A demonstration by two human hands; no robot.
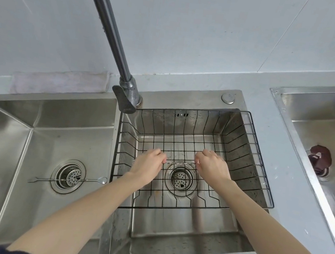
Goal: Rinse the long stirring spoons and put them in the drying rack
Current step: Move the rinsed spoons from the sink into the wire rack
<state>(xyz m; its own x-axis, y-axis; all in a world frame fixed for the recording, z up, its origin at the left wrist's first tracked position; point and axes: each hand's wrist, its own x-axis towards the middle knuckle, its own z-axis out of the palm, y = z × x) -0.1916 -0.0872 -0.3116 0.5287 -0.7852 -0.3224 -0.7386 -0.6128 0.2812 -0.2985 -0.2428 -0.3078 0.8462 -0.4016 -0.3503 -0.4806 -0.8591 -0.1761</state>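
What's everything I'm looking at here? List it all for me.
Stirring spoon in hands: one, silver, twisted stem, held level over the rack.
Stirring spoon in left basin: one, silver, lying across the drain.
Drying rack: one, black wire, sitting in the middle basin.
Sink basins: three, steel; left, middle, far right.
Faucet: one, grey, behind the basins; no water visible.
Cloth: one, white, against the wall.
Dark stopper: one, brown, in the right basin.
Left hand: pinching the spoon's left end.
Right hand: pinching its right end.
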